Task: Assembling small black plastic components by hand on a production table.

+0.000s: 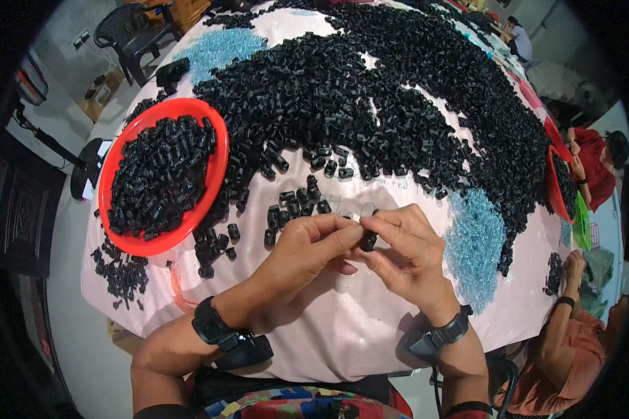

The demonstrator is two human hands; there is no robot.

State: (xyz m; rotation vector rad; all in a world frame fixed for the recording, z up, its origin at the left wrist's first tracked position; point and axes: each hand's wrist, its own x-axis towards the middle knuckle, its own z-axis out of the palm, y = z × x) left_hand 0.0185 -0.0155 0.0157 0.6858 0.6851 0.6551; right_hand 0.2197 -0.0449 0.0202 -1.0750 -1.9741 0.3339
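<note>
My two hands meet over the near middle of the table. My right hand (411, 257) grips a small black cylindrical plastic part (369, 241) between thumb and fingers. My left hand (314, 244) is closed in a pinch right beside that part's upper end; whatever its fingertips hold is hidden. Just beyond my left hand stands a loose group of similar black parts (293, 207). A red oval basin (222, 167) filled with black parts is to the left. Below it lies a small pile of thinner black pieces (122, 274).
A great heap of black parts (356, 98) spreads over the pink-covered table (342, 328). Piles of small shiny blue pieces lie at right (474, 251) and far left (223, 50). Co-workers sit along the right edge, near another red basin (558, 185). A black chair (134, 35) stands at far left.
</note>
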